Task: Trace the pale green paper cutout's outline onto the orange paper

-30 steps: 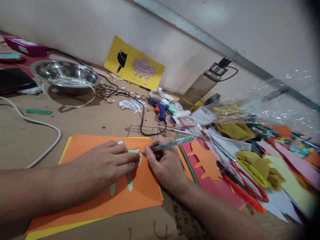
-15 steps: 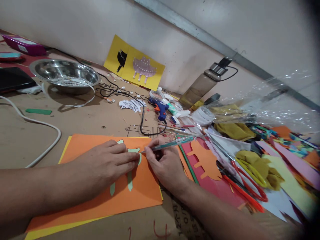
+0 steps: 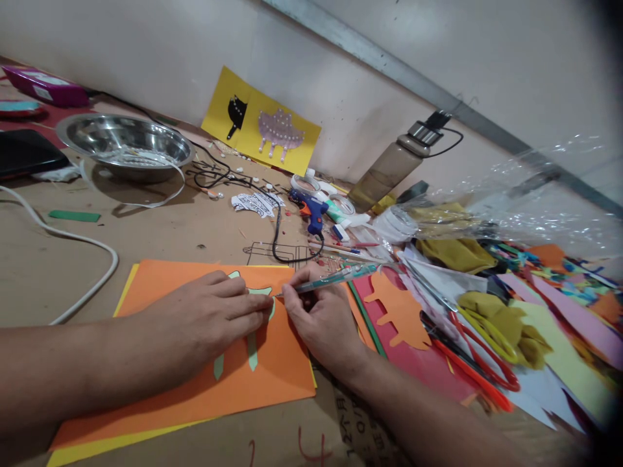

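My left hand [image 3: 204,321] lies flat, fingers stretched out, pressing a pale green paper cut-out [image 3: 252,353] onto an orange sheet [image 3: 195,395]. A yellow sheet [image 3: 87,447] peeks out under the orange one. My right hand [image 3: 321,318] pinches a clear green pen [image 3: 331,280], whose tip touches the cut-out's upper right edge close to my left fingertips. Most of the green shape is hidden under my left hand.
A steel bowl [image 3: 124,139] and white cable [image 3: 73,240] lie at the left. A blue glue gun [image 3: 311,211], a bottle [image 3: 389,168], red and yellow scissors [image 3: 477,360], an orange cut-out on red paper [image 3: 396,311] and heaped coloured scraps [image 3: 549,305] crowd the right. A yellow card [image 3: 260,126] leans on the wall.
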{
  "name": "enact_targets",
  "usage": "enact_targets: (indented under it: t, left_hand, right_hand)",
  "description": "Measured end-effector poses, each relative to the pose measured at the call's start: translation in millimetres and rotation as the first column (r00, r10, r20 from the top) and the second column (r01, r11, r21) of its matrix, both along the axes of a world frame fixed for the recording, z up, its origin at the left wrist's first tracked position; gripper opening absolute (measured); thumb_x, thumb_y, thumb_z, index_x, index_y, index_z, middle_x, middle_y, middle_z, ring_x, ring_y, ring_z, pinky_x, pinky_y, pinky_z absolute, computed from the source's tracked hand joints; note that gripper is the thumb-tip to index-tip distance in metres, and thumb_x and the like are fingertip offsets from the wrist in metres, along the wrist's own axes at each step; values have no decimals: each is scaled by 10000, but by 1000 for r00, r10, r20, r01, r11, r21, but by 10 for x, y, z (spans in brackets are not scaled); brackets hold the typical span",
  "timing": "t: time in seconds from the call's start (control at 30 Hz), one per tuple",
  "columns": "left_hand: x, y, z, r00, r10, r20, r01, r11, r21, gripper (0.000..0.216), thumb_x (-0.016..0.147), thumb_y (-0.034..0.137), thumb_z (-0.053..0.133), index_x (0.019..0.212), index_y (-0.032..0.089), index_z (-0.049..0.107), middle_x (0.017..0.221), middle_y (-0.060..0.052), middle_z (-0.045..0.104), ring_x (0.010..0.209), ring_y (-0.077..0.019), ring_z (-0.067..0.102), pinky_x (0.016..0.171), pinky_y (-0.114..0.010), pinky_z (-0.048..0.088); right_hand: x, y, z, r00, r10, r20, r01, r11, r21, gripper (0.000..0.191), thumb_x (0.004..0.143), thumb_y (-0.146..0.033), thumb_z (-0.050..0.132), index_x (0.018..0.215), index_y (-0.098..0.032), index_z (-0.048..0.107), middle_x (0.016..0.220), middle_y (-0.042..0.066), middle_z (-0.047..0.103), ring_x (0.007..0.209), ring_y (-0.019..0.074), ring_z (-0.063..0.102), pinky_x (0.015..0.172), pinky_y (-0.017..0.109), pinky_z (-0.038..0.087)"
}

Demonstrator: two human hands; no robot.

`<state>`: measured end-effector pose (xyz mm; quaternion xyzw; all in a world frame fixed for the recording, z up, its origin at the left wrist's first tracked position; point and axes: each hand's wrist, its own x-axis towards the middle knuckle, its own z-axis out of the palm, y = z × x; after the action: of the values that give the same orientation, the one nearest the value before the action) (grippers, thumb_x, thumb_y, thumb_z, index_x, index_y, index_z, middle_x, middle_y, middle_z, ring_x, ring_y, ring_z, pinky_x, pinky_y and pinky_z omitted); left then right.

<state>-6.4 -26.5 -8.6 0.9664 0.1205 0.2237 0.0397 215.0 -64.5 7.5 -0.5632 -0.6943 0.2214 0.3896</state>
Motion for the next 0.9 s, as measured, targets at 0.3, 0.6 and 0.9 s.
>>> enact_targets:
  t: [0.3, 0.6, 0.9]
  left_hand:
    - [2, 6, -18, 1000, 3, -16, -3, 1000, 2, 395, 795, 70, 654, 1174, 180, 679, 1317, -42, 770, 927, -222, 653, 823, -379, 480]
    - [0, -4, -30, 1000, 1, -15, -1, 1000, -4, 383, 839, 91, 647, 1209, 188, 677, 1331, -59, 766, 966, -226, 667, 850, -375, 482]
    - [-23, -2, -42, 1000, -4, -31, 3, 1000, -19, 432, 833, 81, 655, 1254, 181, 662, 1348, -75, 748, 1002, -224, 648, 885, -360, 456]
  right_hand:
    - [1, -6, -7, 1000, -2, -7, 2, 1000, 9, 168, 903, -258, 558, 747, -258, 497, 586, -51, 564, 483, 118, 522, 485, 225, 411]
    - [15, -1, -38, 1000, 10, 28, -10, 1000, 22, 144, 912, -254, 563, 776, -257, 514, 616, -31, 622, 545, 141, 580, 542, 247, 446]
    - [7, 8, -25, 1000, 12, 7, -12, 999, 29, 161, 903, -240, 560, 755, -261, 498, 600, -46, 584, 510, 129, 541, 508, 231, 428]
